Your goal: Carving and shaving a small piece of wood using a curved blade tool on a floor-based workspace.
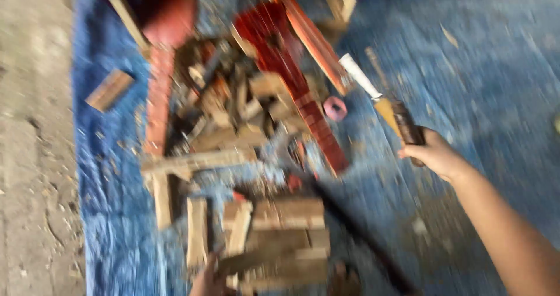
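The frame is motion-blurred. My right hand (pixel 436 153) grips the dark wooden handle of a chisel-like tool (pixel 385 103) whose pale blade points up and left. My left hand (pixel 207 281) shows only partly at the bottom edge, resting against a stack of short wood blocks (pixel 286 237); whether it grips one is unclear. A dark long handle or bar (pixel 361 232) lies diagonally between the stack and my right arm.
A blue tarp (pixel 484 68) covers the ground, with bare concrete (pixel 35 156) at the left. A pile of wood offcuts (pixel 233 109), red painted planks (pixel 291 80), a small pink ring (pixel 335 107) and a loose block (pixel 109 89) lie on it.
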